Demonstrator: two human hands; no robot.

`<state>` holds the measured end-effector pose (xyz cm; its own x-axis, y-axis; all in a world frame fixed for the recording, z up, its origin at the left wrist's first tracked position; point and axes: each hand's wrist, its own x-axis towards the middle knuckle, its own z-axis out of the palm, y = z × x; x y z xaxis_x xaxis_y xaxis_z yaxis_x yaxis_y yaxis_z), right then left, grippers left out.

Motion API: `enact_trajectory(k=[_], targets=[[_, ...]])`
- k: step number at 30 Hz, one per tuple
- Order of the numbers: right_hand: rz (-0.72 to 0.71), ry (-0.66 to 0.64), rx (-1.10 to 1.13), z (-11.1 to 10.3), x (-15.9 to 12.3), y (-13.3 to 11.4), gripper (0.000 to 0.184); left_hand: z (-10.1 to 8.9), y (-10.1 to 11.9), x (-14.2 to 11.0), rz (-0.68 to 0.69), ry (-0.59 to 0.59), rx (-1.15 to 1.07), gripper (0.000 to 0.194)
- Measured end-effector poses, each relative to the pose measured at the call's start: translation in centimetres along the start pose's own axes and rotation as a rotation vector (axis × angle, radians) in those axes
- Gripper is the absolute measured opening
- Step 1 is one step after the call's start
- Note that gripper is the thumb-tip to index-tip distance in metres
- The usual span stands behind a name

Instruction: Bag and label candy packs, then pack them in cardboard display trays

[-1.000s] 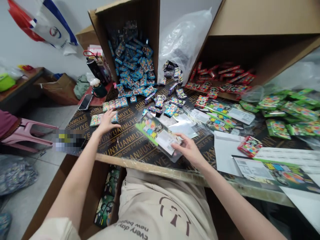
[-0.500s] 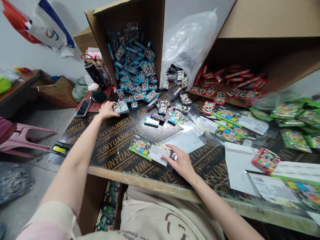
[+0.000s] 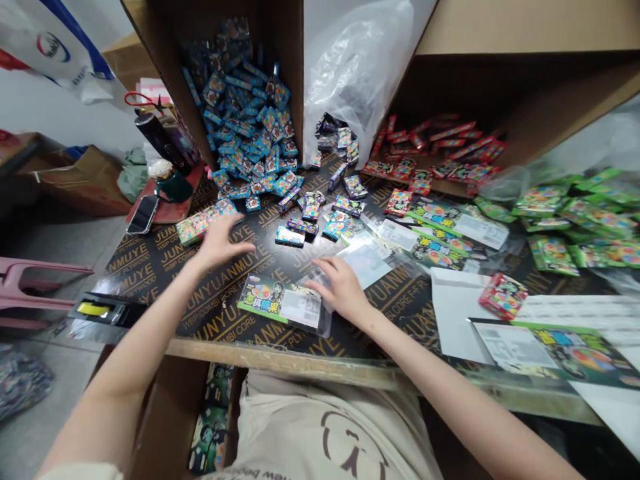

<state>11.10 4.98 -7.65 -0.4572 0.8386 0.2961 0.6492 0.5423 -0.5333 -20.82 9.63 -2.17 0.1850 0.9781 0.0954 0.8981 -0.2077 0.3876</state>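
Note:
Near the left of the black printed board, my left hand [image 3: 223, 243] is open, thumb and fingers apart. Just behind it lies a row of small colourful candy boxes [image 3: 193, 227], partly covered by my fingers. My right hand [image 3: 344, 290] hovers at the right end of a flat printed plastic pouch [image 3: 280, 303], fingers spread; whether they touch the clear edge I cannot tell. Between and beyond my hands lie a blue box [image 3: 290, 236], several purple boxes [image 3: 311, 205] and another blue box [image 3: 337, 225].
A carton [image 3: 295, 80] spills blue boxes at the back; another carton [image 3: 525, 63] holds red ones. Green packets [image 3: 553, 253] pile up at right. Printed pouches [image 3: 480, 227] and a red box [image 3: 503, 295] lie nearer. A phone [image 3: 143, 215] and tape dispenser [image 3: 107, 312] sit left.
My left hand has come off the small boxes and opened towards me. My right hand has loosened from the pouch, its fingers now spread above the end. The camera view has shifted slightly.

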Motion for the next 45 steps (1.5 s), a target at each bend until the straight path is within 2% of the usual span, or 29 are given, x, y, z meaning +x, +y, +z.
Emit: enact_trajectory(k=[1,3,5,7,9,11,13,15,17,18,20,21,23,25,26,28,30,32,35,38,40,42,45], targets=[[-0.015,-0.010,0.028,0.3,1.6,0.1,0.043,1.3,2.5,-1.6,0.142,-0.140,-0.071,0.085],[-0.042,-0.064,0.010,1.2,4.8,0.4,0.042,4.1,6.8,-4.8,0.365,-0.360,-0.108,0.095],[-0.042,-0.115,-0.098,2.3,7.5,0.8,0.045,6.5,9.5,-7.5,0.421,-0.395,-0.057,0.091],[-0.015,-0.140,-0.189,3.1,9.2,1.3,0.045,7.9,10.2,-9.4,0.371,-0.344,0.007,0.082],[0.008,-0.141,-0.165,3.2,9.8,1.6,0.042,8.0,9.5,-10.4,0.286,-0.287,0.041,0.077],[0.025,-0.119,0.010,2.5,9.5,1.7,0.037,7.3,8.3,-11.0,0.191,-0.231,0.037,0.079],[0.077,-0.120,0.279,1.2,8.5,1.1,0.031,6.2,7.6,-11.3,0.070,-0.130,-0.029,0.087],[0.188,-0.194,0.534,-0.3,7.1,-0.1,0.040,5.2,7.8,-11.2,-0.052,0.010,-0.207,0.091],[0.289,-0.346,0.705,-1.7,5.8,-1.6,0.051,4.5,9.0,-10.8,-0.177,0.109,-0.494,0.078],[0.309,-0.423,0.751,-2.3,5.1,-2.4,0.054,4.4,9.9,-10.5,-0.236,0.099,-0.648,0.067],[0.278,-0.506,0.767,-3.3,4.0,-3.4,0.057,4.3,11.7,-9.9,-0.332,-0.022,-0.906,0.046],[0.250,-0.491,0.745,-3.6,3.6,-3.6,0.058,4.4,12.5,-9.6,-0.369,-0.084,-0.997,0.042],[0.212,-0.317,0.671,-4.3,2.6,-3.7,0.057,4.7,13.7,-9.4,-0.430,-0.092,-1.123,0.037],[0.157,-0.063,0.566,-4.7,1.5,-3.5,0.054,5.1,14.4,-9.3,-0.510,0.030,-1.215,0.035],[0.104,0.034,0.498,-4.8,0.9,-3.5,0.059,5.3,14.6,-9.3,-0.550,0.092,-1.250,0.035],[-0.033,0.108,0.357,-4.6,-0.4,-3.6,0.080,5.8,15.1,-9.4,-0.601,0.161,-1.300,0.036],[-0.132,0.077,0.264,-4.1,-1.4,-4.0,0.088,6.3,15.6,-9.6,-0.611,0.182,-1.321,0.036],[-0.157,0.069,0.261,-3.5,-2.0,-4.4,0.079,6.5,15.9,-9.9,-0.587,0.159,-1.312,0.035],[-0.113,0.146,0.349,-2.9,-2.4,-4.4,0.069,6.1,15.1,-10.3,-0.470,0.068,-1.187,0.038],[-0.041,0.206,0.423,-2.9,-2.5,-3.5,0.069,5.2,12.5,-10.4,-0.237,0.042,-0.778,0.053],[-0.005,0.209,0.445,-3.0,-2.7,-2.6,0.069,4.9,10.4,-10.3,-0.094,0.009,-0.440,0.079],[0.015,0.189,0.447,-2.9,-3.0,-1.7,0.073,5.2,8.8,-10.2,-0.017,-0.078,-0.193,0.100],[-0.004,0.135,0.401,-2.5,-3.2,-0.9,0.081,6.2,8.0,-10.2,0.022,-0.162,-0.026,0.104]])
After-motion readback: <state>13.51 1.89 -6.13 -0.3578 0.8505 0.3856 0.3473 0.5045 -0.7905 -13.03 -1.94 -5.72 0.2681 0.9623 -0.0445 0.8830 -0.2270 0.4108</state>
